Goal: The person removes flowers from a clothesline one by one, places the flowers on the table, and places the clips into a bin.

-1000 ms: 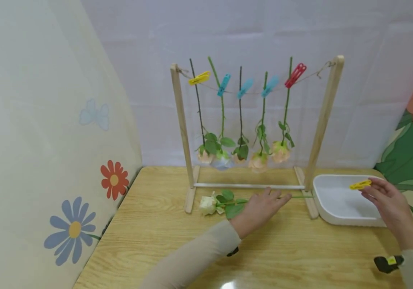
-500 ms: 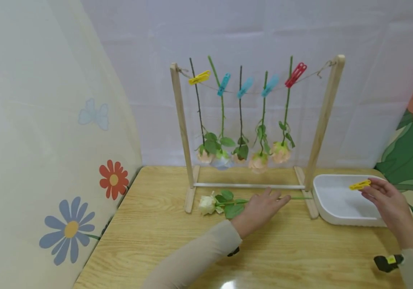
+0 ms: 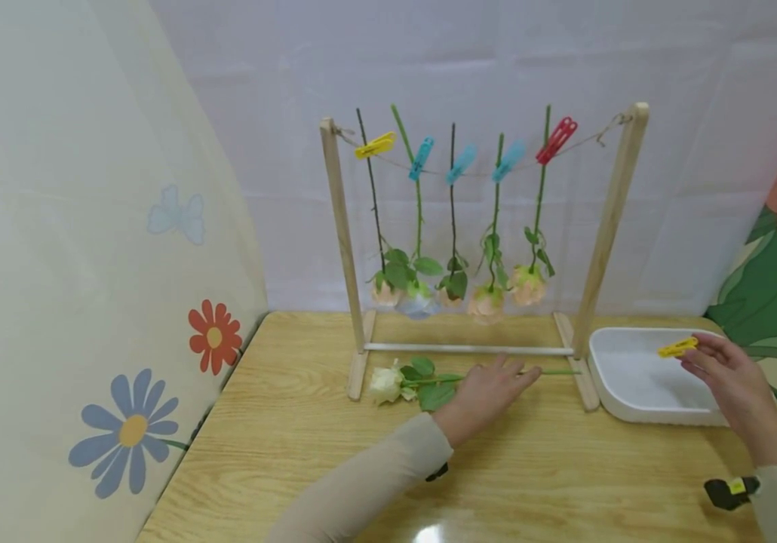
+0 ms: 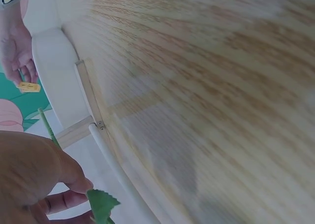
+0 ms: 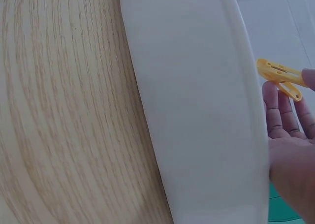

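A white rose [image 3: 386,383] lies level just above or on the table, its bloom to the left and its green stem [image 3: 561,372] to the right. My left hand [image 3: 486,396] grips the stem near its middle; in the left wrist view the stem's end sticks out past the left hand [image 4: 37,177], and a leaf [image 4: 102,204] shows by the fingertips. My right hand [image 3: 735,385] holds a yellow clothespin [image 3: 677,347] by its end, over the white tray [image 3: 656,415]. The right wrist view shows the clothespin [image 5: 280,78] between thumb and fingers.
Behind the left hand stands a wooden rack [image 3: 609,226] with a string across its posts and a white bar [image 3: 470,349] low down. Several roses [image 3: 486,302] hang head down from it, held by yellow, blue and red clothespins [image 3: 557,141]. A painted wall [image 3: 90,264] borders the left side.
The white rose has shifted slightly left along with my left hand, so its stem end lies farther from the tray. My right hand and the clothespin have barely moved.
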Demonstrator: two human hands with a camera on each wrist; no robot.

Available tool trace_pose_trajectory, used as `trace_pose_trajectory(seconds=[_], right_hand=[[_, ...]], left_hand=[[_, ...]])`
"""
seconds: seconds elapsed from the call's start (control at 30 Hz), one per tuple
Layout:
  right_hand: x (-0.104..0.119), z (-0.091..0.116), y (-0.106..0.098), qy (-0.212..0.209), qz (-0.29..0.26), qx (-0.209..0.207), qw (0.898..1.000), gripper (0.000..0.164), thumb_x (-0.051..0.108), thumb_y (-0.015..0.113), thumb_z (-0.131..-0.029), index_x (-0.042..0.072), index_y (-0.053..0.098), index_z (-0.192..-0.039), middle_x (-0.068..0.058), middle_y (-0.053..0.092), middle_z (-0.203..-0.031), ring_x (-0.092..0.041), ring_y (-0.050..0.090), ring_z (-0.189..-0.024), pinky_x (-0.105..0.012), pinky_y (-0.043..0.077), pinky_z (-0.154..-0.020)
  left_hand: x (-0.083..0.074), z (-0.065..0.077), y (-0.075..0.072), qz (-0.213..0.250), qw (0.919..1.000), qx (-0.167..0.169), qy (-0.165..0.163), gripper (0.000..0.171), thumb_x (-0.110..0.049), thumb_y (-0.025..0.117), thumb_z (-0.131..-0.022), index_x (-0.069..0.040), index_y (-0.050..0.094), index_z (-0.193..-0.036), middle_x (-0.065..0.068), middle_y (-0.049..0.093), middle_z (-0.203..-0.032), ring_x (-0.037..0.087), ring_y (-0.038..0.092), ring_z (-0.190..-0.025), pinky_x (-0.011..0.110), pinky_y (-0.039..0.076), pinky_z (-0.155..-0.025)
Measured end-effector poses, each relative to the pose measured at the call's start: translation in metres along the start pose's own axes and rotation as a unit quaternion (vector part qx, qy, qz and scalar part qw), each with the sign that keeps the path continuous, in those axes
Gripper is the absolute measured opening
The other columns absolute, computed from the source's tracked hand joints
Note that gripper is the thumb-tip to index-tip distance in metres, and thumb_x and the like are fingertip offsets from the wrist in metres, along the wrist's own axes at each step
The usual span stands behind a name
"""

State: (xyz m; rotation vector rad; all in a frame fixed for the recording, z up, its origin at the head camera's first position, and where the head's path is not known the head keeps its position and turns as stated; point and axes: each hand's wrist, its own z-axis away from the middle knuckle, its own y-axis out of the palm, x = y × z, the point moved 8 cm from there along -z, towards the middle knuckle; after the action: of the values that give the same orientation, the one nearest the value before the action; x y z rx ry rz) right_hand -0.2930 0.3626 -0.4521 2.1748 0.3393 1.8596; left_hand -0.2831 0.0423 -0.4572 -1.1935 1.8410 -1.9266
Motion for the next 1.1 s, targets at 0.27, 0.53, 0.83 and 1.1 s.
trace_pose_trajectory(seconds=[0.27,0.53,0.83,1.1], right_hand=[[-0.001,-0.001,-0.005,0.032,0.098,-0.036,0.994,0.022,0.011,0.062,-0.1,0.022,0.058,-0.119,0.014,0.068,-0.103,0.002,0.068,-0.09,-0.012,0.055,-0.076],[0.006,-0.002,-0.001,0.017,0.098,-0.026,0.995,0.023,0.011,0.062,-0.101,0.02,0.054,-0.121,0.014,0.069,-0.104,0.002,0.069,-0.091,-0.013,0.056,-0.078],[0.014,-0.005,0.008,-0.002,0.172,-0.041,0.984,0.027,0.015,0.061,-0.102,0.025,0.052,-0.125,0.01,0.059,-0.112,0.006,0.066,-0.093,-0.008,0.053,-0.08],[0.033,-0.012,0.031,-0.02,0.059,0.015,0.998,0.027,0.002,0.058,-0.101,0.016,0.057,-0.124,0.006,0.067,-0.109,-0.003,0.07,-0.094,-0.015,0.056,-0.083]], left_hand=[[0.002,-0.001,0.006,-0.006,0.9997,0.023,-0.001,0.07,-0.016,0.07,-0.096,-0.036,0.036,-0.154,-0.008,0.052,-0.14,0.015,0.052,-0.125,0.023,0.055,-0.065],[0.002,0.001,0.002,-0.013,0.999,0.042,0.006,0.076,-0.013,0.072,-0.094,-0.034,0.033,-0.155,-0.007,0.05,-0.141,0.017,0.051,-0.126,0.025,0.058,-0.073],[0.01,0.001,-0.009,-0.014,0.9998,-0.013,0.009,0.058,-0.02,0.069,-0.095,-0.028,0.045,-0.147,-0.006,0.058,-0.127,0.014,0.059,-0.104,0.022,0.052,-0.058],[0.019,0.001,-0.024,0.005,0.9997,-0.025,0.006,0.055,-0.026,0.066,-0.097,-0.026,0.046,-0.148,-0.002,0.056,-0.133,0.017,0.061,-0.111,0.03,0.059,-0.075]])
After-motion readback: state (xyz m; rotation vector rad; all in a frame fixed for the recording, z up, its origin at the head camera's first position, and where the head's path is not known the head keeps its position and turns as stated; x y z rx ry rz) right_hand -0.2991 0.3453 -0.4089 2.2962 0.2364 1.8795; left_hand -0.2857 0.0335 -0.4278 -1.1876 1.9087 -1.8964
